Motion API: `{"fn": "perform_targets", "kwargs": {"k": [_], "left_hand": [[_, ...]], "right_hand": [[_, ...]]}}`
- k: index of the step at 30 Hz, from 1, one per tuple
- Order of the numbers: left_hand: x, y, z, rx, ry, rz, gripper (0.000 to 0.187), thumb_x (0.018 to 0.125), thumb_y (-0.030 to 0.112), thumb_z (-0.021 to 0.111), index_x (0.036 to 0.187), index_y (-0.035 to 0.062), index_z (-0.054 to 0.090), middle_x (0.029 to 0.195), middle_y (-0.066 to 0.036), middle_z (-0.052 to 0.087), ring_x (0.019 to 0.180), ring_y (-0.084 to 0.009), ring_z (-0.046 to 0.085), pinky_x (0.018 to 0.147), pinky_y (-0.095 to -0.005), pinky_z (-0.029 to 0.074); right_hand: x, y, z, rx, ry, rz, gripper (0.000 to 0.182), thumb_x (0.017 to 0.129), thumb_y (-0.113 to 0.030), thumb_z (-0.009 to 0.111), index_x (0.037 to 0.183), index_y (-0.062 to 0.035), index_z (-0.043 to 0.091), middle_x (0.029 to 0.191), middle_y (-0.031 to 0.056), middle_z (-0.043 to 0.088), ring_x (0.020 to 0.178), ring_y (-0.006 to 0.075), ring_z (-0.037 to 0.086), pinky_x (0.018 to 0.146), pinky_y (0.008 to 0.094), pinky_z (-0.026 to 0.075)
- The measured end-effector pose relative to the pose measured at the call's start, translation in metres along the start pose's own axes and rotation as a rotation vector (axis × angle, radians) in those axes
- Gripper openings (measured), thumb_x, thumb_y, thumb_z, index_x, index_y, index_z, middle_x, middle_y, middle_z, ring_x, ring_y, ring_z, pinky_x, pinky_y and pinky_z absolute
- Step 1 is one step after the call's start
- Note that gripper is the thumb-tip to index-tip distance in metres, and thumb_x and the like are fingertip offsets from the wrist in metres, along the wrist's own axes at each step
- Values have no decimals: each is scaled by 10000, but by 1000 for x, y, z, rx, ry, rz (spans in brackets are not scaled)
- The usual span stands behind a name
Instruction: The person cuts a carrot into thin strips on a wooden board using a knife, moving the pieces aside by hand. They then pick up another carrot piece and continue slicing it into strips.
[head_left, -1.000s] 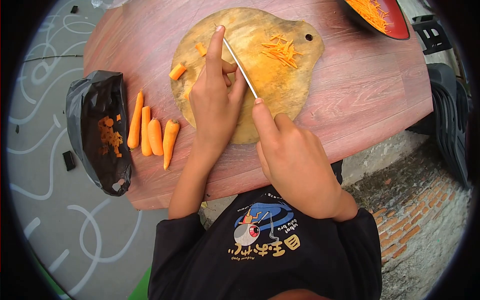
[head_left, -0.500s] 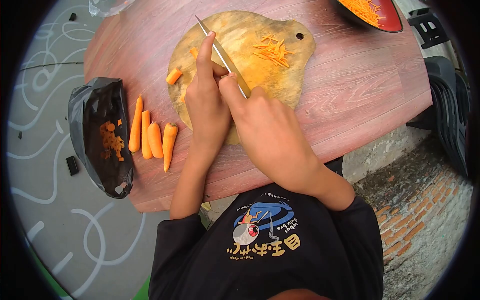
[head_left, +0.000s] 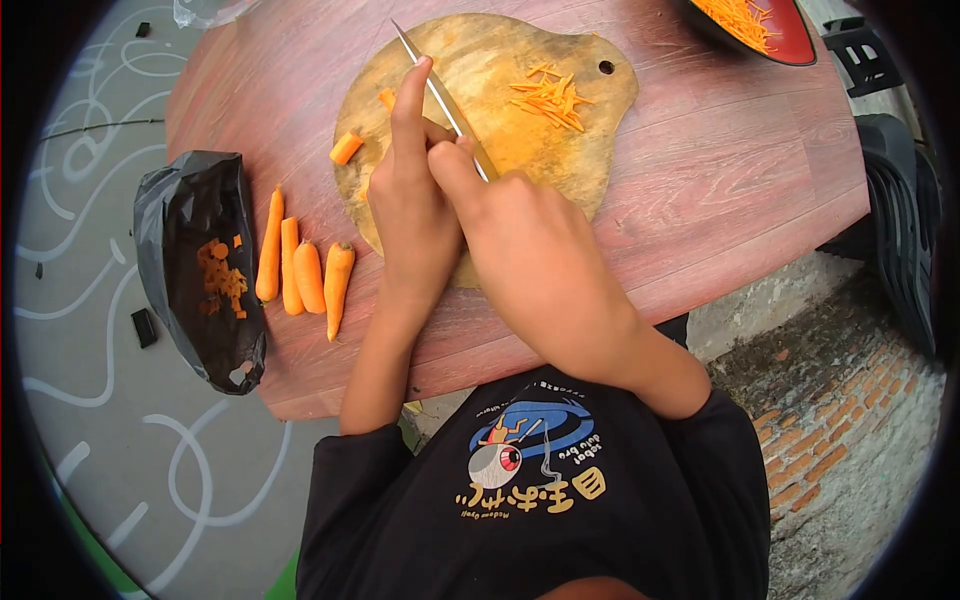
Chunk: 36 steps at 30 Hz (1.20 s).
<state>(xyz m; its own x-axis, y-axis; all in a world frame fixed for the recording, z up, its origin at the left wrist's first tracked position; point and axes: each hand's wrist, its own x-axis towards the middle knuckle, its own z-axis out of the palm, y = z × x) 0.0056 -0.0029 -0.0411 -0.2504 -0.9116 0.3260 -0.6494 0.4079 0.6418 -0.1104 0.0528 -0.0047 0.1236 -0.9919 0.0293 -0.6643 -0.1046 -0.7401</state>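
Note:
My right hand [head_left: 545,255] is closed round the handle of a knife [head_left: 445,103], its blade slanting up and left over the round wooden cutting board [head_left: 480,55]. My left hand [head_left: 412,195] is beside the blade; its index finger stretches along it, the tip touching the metal. The other left fingers curl under, and whatever they press on is hidden. Thin carrot strips [head_left: 550,98] lie in a small heap on the board's right side. A short carrot piece [head_left: 346,148] rests at the board's left edge, with another carrot bit [head_left: 387,98] nearer the left hand.
Several peeled carrots [head_left: 308,278] lie on the reddish wooden table [head_left: 700,220] left of my forearm. A black plastic bag [head_left: 180,240] with carrot scraps hangs at the table's left edge. A red and black bowl [head_left: 793,35] of carrot strips stands far right; dark stacked chairs [head_left: 895,200] are beyond.
Both hands and the knife keep nearly the same pose; the right fingers have shifted slightly up along the knife. The view has moved a little.

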Motion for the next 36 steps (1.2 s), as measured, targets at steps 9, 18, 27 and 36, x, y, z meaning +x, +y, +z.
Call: {"fn": "perform_targets", "kwargs": {"k": [9, 18, 27, 36], "left_hand": [[0, 1, -1, 32, 6, 36, 685, 914, 44, 624, 1553, 109, 387, 714, -119, 599, 639, -264, 622, 622, -398, 491], [0, 2, -3, 29, -17, 7, 687, 918, 44, 614, 1559, 108, 375, 732, -117, 598, 661, -263, 624, 625, -398, 481], [1, 2, -4, 40, 0, 36, 667, 920, 42, 606, 1547, 96, 384, 705, -133, 595, 620, -281, 622, 591, -403, 474], [2, -1, -4, 20, -4, 60, 683, 901, 23, 611, 1543, 99, 393, 674, -141, 571, 608, -265, 613, 593, -401, 474]], "right_hand": [[-1, -1, 2, -104, 70, -32, 289, 923, -30, 546, 1178, -5, 411, 772, 285, 638, 734, 471, 684, 617, 516, 566], [1, 2, 4, 6, 3, -15, 273, 926, -40, 542, 1165, -13, 412, 780, 284, 656, 751, 466, 692, 636, 530, 565], [2, 4, 6, -17, 66, -47, 262, 941, -60, 525, 1173, -4, 418, 781, 293, 653, 765, 479, 681, 660, 554, 548], [5, 6, 12, -31, 40, -37, 259, 942, -51, 518, 1173, 1, 413, 767, 284, 654, 763, 468, 684, 666, 552, 549]]}}
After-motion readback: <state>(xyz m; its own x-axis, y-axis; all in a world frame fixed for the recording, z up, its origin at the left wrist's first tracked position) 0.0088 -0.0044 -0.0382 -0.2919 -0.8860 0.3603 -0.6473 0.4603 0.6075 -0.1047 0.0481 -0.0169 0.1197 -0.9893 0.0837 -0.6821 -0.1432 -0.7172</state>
